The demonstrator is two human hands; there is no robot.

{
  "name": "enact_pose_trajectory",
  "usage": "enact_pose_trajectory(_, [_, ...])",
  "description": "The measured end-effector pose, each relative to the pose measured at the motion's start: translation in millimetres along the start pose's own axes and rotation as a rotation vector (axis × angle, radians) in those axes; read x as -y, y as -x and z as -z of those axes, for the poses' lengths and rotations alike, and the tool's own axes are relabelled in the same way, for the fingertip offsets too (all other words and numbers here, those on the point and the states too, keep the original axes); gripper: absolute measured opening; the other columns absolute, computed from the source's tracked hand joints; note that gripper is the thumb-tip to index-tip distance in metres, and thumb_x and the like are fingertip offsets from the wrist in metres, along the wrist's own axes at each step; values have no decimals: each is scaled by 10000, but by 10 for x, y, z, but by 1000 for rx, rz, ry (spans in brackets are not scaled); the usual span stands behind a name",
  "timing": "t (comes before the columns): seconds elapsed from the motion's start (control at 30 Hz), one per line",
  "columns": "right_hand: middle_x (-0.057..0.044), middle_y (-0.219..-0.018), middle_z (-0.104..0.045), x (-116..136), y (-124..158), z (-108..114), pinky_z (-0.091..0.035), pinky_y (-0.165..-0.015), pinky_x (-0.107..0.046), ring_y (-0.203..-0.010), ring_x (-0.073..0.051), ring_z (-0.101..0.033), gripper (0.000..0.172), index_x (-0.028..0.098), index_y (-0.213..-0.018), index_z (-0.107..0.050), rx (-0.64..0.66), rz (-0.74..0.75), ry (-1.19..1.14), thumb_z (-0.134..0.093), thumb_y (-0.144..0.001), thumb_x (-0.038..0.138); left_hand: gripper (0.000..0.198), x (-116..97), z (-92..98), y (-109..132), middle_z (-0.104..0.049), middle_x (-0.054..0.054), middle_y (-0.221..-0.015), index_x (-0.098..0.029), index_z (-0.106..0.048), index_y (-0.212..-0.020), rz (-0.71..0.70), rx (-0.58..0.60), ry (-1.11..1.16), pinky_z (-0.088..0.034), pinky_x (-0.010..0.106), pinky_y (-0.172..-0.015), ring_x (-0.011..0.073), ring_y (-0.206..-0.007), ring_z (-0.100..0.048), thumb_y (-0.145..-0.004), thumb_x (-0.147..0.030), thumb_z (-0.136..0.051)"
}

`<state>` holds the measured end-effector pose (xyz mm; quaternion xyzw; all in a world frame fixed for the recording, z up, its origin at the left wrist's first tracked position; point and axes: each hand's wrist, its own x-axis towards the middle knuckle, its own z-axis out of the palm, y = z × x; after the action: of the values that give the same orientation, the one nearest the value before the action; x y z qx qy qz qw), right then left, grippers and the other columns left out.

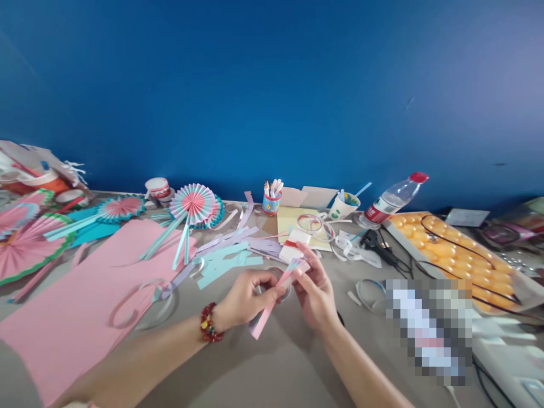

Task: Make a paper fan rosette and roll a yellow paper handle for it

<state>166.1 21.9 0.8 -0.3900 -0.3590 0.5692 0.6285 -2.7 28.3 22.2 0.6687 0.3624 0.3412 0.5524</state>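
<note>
Both hands meet over the grey table, pinching one folded paper strip of pink and light blue that slants from upper right to lower left. My left hand, with a red bead bracelet at the wrist, grips the strip's middle. My right hand has its fingers closed on the upper end. A roll of clear tape lies on the table just behind the hands, partly hidden.
A large pink paper sheet lies at left, with pleated paper fans and loose strips behind. A pen cup, a paper cup, a tipped water bottle and a tray of yellow balls line the back and right.
</note>
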Motion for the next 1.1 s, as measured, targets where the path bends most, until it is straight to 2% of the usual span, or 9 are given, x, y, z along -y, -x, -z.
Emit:
enact_pose_trajectory(0.33, [36,-768,-606,26,-30,77,-492,-628,-217,-658,-103,-561,448,285,-1261,-609,-25,-7,21,-729,-839,376,315,25,-22,6,-645,30,-673,-127,-634,-708,46,13,33,-425,195,-571,126,-619,-586,-900,-370,-583])
enact_pose_trajectory(0.53, [-18,-853,-655,42,-74,97,-542,-650,-294,-729,-164,-629,420,246,-1288,-550,-17,61,217,-618,-913,424,239,38,-25,22,-684,46,-785,-138,-665,-836,115,43,169,-454,207,-596,134,-661,-609,-904,-337,-551])
enact_pose_trajectory(0.63, [-74,-1043,-640,36,-107,142,-553,-732,-334,-877,-194,-637,367,234,-1237,-551,-70,310,483,-622,-912,390,219,45,-21,10,-663,33,-709,-141,-623,-729,151,-24,188,-447,208,-572,129,-614,-593,-870,-293,-553])
enact_pose_trajectory(0.73, [-115,-1182,-579,80,-78,178,-532,-848,-417,-1057,-253,-590,387,229,-1207,-555,-170,706,802,-695,-857,314,255,58,-11,-8,-618,15,-625,-151,-571,-657,167,-92,179,-419,207,-533,124,-561,-561,-855,-311,-565])
enact_pose_trajectory(0.8, [-106,-1144,-594,137,-10,166,-496,-913,-464,-1095,-276,-572,418,240,-1204,-574,-203,983,991,-736,-819,227,259,65,3,-17,-612,13,-628,-155,-564,-666,152,-112,172,-424,215,-544,127,-566,-558,-855,-332,-572])
enact_pose_trajectory(0.87, [-75,-1053,-636,195,66,118,-479,-918,-449,-1021,-256,-600,379,259,-1146,-626,-110,1186,1138,-736,-804,140,251,69,21,-23,-613,14,-647,-158,-565,-680,111,-122,149,-435,226,-569,132,-587,-563,-858,-336,-569])
enact_pose_trajectory(0.9, [-60,-1013,-658,218,96,85,-476,-905,-430,-972,-239,-615,340,263,-1108,-649,-15,1220,1198,-723,-810,115,250,72,29,-25,-607,13,-647,-159,-563,-681,88,-130,127,-433,227,-574,133,-593,-559,-863,-332,-562])
enact_pose_trajectory(1.0, [-35,-949,-717,246,119,-5,-453,-873,-402,-903,-215,-634,210,242,-1039,-672,218,1045,1319,-660,-868,121,274,83,45,-24,-558,-7,-626,-167,-533,-664,17,-171,3,-390,218,-564,121,-593,-510,-891,-320,-533])
enact_pose_trajectory(1.1, [-40,-968,-736,227,80,-29,-446,-850,-389,-917,-218,-636,154,223,-1017,-675,214,939,1312,-615,-905,135,297,95,42,-14,-504,-26,-620,-179,-482,-651,-50,-215,-192,-340,218,-556,113,-597,-460,-917,-307,-510])
